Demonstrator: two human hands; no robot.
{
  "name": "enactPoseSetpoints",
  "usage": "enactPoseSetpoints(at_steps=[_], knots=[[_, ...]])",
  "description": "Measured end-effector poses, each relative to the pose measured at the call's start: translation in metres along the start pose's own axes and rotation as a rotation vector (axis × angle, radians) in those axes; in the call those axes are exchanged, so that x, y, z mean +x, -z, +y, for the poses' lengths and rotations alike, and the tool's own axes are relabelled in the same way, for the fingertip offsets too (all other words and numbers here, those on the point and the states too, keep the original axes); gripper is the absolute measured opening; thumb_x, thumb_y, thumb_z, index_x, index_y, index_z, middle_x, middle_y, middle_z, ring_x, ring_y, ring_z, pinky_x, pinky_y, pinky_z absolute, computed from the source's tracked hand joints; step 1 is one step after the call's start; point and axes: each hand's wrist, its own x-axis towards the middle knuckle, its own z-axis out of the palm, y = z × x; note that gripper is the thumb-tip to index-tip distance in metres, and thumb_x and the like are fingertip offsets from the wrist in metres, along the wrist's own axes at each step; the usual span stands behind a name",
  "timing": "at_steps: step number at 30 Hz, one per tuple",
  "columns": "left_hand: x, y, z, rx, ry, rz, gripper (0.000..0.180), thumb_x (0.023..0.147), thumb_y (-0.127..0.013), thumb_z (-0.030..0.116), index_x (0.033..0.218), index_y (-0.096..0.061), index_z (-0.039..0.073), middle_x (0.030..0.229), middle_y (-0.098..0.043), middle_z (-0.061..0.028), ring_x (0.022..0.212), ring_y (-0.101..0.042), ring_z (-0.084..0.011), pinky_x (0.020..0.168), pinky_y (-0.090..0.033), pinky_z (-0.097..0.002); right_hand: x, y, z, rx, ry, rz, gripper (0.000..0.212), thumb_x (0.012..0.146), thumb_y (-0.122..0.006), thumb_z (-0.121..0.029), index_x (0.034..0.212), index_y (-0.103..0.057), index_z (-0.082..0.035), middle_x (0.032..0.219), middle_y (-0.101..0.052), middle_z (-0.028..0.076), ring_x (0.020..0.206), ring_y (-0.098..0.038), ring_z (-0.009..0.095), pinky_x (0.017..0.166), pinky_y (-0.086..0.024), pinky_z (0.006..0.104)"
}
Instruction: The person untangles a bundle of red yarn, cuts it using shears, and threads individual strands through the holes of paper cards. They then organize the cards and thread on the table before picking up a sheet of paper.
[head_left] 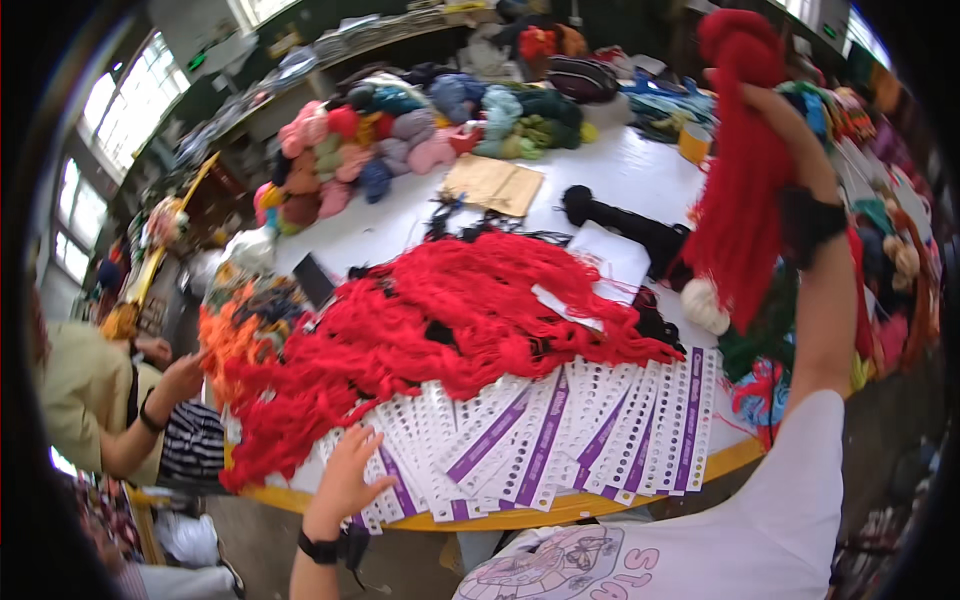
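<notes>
My right hand (pixel 768 103) is raised high at the right, gripping a hank of red yarn (pixel 742 200) that bunches above the fist and hangs down in loose strands. Its fingers are partly covered by the yarn. My left hand (pixel 352 472) has its fingers apart at the table's near edge, beside the fanned white thread cards (pixel 400 430) with punched holes and purple bands; it holds nothing. Across the middle of the table spreads a large heap of red yarn (pixel 450 300), overlapping the far ends of the cards.
Coloured yarn balls (pixel 410 130) crowd the table's back. A brown paper packet (pixel 493 184), black yarn hank (pixel 630 228), white ball (pixel 705 305) and yellow tape roll (pixel 694 143) lie about. At left, a co-worker's hand (pixel 182 378) is near orange yarn (pixel 228 335).
</notes>
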Motion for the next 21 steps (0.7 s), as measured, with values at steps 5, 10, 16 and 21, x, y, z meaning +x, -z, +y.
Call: enactPoseSetpoints(at_steps=[5,10,16,21], knots=[[0.022,-0.047,0.002,-0.028,0.06,-0.019,0.076,0.063,-0.077,0.034,0.124,-0.045,0.004,0.133,-0.035,-0.0215,0.126,-0.028,-0.0409,0.102,-0.026,-0.0476,0.068,-0.008,0.138,-0.849,-0.03,0.508,0.048,0.061,-0.066,-0.038,0.087,-0.065,0.002,0.085,-0.065,0.02,0.083,-0.064,0.03,0.073,-0.051,0.0349],[0.022,-0.066,0.008,-0.055,0.097,0.03,0.077,0.062,-0.077,0.034,0.125,-0.044,0.004,0.137,-0.03,-0.021,0.128,-0.024,-0.0405,0.102,-0.022,-0.0514,0.052,-0.072,0.303,-1.313,-0.12,0.375,0.065,0.073,-0.063,-0.04,0.126,-0.043,-0.009,0.128,-0.039,0.02,0.115,-0.042,0.041,0.093,-0.038,0.0508],[0.03,-0.068,0.024,-0.03,0.025,0.062,0.075,0.064,-0.075,0.035,0.125,-0.045,0.005,0.139,-0.028,-0.0189,0.13,-0.021,-0.0401,0.1,-0.019,-0.0579,0.087,-0.011,0.285,-1.017,-0.23,-0.071,0.063,0.072,-0.065,-0.04,0.122,-0.046,-0.006,0.118,-0.051,0.02,0.105,-0.052,0.033,0.09,-0.042,0.0397],[0.017,-0.05,0.053,-0.11,-0.032,-0.011,0.061,0.067,-0.074,0.029,0.118,-0.051,0.005,0.134,-0.036,-0.0181,0.127,-0.028,-0.0392,0.101,-0.025,-0.0502,0.013,0.028,0.128,-0.863,0.694,1.101,0.031,0.079,-0.062,-0.016,0.107,-0.058,-0.004,0.086,-0.062,0.009,0.075,-0.059,0.018,0.067,-0.048,0.0296]])
